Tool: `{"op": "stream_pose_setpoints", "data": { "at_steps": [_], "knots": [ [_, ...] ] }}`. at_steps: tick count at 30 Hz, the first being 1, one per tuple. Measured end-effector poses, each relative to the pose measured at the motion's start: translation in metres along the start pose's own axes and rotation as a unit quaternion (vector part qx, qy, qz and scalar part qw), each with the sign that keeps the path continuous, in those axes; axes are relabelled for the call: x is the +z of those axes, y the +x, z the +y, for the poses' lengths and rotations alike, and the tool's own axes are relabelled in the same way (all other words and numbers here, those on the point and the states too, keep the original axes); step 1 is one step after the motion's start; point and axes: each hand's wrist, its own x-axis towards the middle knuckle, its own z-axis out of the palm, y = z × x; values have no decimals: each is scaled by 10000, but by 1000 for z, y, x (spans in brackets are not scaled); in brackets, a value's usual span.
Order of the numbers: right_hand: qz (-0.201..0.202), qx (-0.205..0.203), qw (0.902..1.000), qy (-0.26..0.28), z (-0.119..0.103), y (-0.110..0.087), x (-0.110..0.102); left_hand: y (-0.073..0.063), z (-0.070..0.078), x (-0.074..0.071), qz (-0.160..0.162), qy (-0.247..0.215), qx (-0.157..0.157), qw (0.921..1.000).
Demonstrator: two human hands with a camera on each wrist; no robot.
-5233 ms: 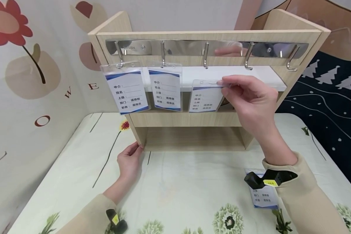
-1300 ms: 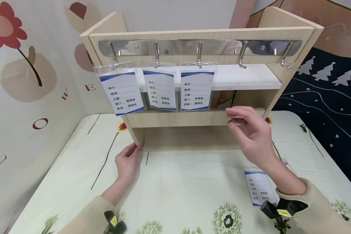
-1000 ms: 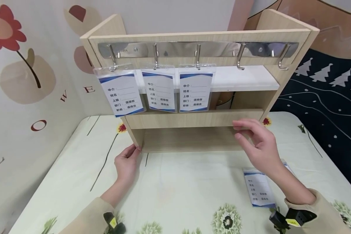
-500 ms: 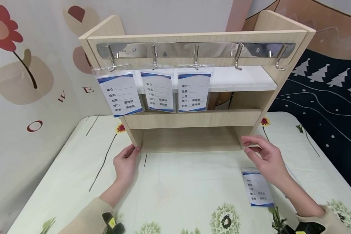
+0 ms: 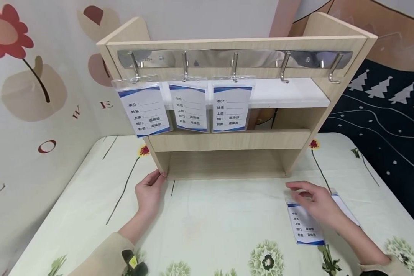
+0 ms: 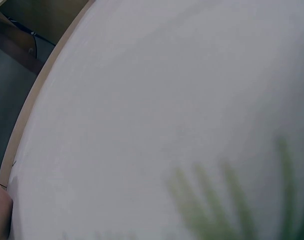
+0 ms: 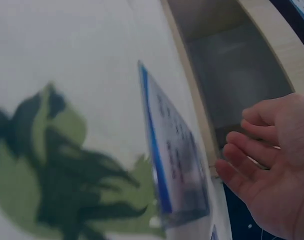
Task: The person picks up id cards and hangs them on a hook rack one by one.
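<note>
Fingers (image 5: 298,184) loosely bent and empty, the right hand (image 5: 319,203) is dropping from three hanging badges (image 5: 232,109) toward a flat badge (image 5: 305,226) on the worktop (image 5: 224,214), where two are lying unhung; the left hand (image 5: 149,193) is pinching the rack (image 5: 227,140) low down

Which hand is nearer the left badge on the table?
Right. The right hand is over the top of the badge; the left hand is away at the lower left corner of the shelf.

I find the hook rail (image 5: 210,58) mirror-glossy metal; the rack (image 5: 227,141) matt, wood-grained; the badge holders (image 5: 232,109) clear, glossy plastic over paper; my left sleeve (image 5: 105,253) matt cloth.
</note>
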Motion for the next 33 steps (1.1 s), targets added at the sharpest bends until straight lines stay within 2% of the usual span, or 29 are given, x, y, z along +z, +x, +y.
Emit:
{"op": "stream_pose_setpoints", "data": {
  "at_steps": [3, 9, 13, 20, 27, 33],
  "knots": [
    [-201, 179, 9994, -230, 8, -5, -2, 1, 1, 0, -14, -20, 5, 10000],
    [-459, 467, 9975, -275, 15, -10, -6, -1, 3, 0, -32, 82, -48, 9999],
    [-456, 498, 9972, -332, 19, -12, -10, -1, 3, 0, -9, 36, -54, 10000],
    [-533, 781, 9928, -736, 23, -13, -17, -2, 2, 1, 19, -31, 9, 10000],
    [-632, 881, 9879, -1111, 24, -12, -15, -1, 2, 1, 49, -10, 40, 10000],
    [-731, 1220, 9794, -1430, 24, -7, -17, -1, 2, 1, 52, 43, 46, 10000]
  ]
}}
